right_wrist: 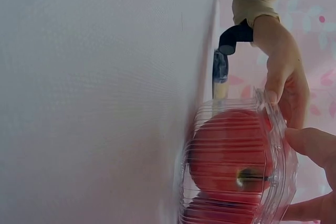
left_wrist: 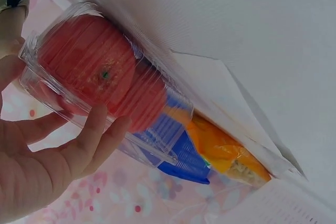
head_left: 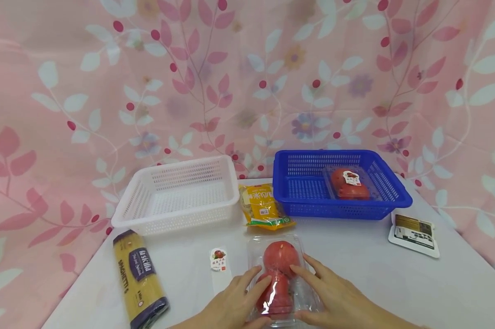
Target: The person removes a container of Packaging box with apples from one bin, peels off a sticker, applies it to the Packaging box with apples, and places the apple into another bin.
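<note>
A clear plastic clamshell box [head_left: 253, 249] with two red apples [head_left: 281, 257] lies on the white table. My left hand [head_left: 235, 299] touches its lid from the left, fingers spread, thumb near the front edge. From the right, my right hand [head_left: 331, 292] rests fingertips on the lid and side, its thumb at the front corner. The left wrist view has left fingers [left_wrist: 93, 135] lying mostly straight across the ribbed plastic. In the right wrist view, the right thumb [right_wrist: 307, 141] is against the rim. Left of the box lies a fruit-printed sticker [head_left: 219, 260] on a white strip.
A white basket [head_left: 177, 224] stands back left. The blue basket [head_left: 333, 211] at back right holds another labelled apple box [head_left: 350, 185]. A yellow bag [head_left: 263, 208] sits between them, a spaghetti pack [head_left: 139, 278] lies left, and a small white-edged packet [head_left: 413, 235] right.
</note>
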A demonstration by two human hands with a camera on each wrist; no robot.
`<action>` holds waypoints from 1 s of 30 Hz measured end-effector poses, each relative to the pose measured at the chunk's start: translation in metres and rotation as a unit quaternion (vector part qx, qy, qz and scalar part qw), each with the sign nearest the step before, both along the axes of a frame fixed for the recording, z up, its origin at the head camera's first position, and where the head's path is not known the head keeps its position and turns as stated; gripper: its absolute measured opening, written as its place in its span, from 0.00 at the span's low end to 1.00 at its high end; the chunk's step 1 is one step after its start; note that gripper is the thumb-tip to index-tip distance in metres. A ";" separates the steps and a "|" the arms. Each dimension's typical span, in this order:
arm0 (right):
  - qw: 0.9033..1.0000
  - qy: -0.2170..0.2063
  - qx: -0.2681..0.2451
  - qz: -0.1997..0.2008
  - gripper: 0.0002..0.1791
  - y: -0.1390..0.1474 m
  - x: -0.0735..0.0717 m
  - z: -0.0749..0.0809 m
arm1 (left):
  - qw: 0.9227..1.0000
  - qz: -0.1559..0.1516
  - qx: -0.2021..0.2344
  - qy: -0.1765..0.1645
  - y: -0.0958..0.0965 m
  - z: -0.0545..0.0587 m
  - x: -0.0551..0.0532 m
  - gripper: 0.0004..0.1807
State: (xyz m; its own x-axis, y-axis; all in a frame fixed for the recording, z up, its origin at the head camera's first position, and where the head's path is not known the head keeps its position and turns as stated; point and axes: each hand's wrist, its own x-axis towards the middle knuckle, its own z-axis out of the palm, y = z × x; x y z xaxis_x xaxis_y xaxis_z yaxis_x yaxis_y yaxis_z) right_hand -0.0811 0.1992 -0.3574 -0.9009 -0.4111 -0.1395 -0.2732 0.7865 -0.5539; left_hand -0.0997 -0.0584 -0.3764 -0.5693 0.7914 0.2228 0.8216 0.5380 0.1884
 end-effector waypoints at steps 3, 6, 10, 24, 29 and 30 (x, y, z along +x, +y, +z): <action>0.999 0.040 0.021 0.011 0.45 0.000 0.000 -0.001 | 0.999 0.011 -0.030 0.016 0.000 0.002 0.000 0.35; 0.996 0.075 0.032 0.021 0.45 0.000 0.000 -0.002 | 0.998 0.015 -0.055 0.031 -0.002 0.006 -0.003 0.36; 0.992 0.114 0.042 0.026 0.45 0.001 0.000 0.000 | 0.999 0.013 -0.028 0.045 -0.006 0.009 -0.009 0.38; 0.954 0.300 0.001 0.003 0.20 -0.005 -0.004 0.000 | 0.984 0.169 -0.060 -0.009 -0.044 0.017 -0.086 0.31; 0.952 0.305 -0.014 0.003 0.15 -0.006 -0.004 0.000 | 0.971 0.207 -0.096 -0.068 -0.047 0.009 -0.106 0.34; 0.953 0.301 -0.014 0.002 0.15 -0.007 -0.004 0.000 | 0.967 0.214 -0.107 -0.083 -0.047 0.007 -0.108 0.35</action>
State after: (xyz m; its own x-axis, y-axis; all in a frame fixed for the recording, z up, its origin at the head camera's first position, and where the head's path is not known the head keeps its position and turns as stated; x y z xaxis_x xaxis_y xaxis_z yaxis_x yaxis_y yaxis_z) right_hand -0.0847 0.1923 -0.3571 -0.8121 -0.4110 0.4142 -0.5519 0.7716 -0.3164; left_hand -0.2078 -0.1053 -0.3695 -0.8692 0.4927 -0.0418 0.4827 0.8638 0.1447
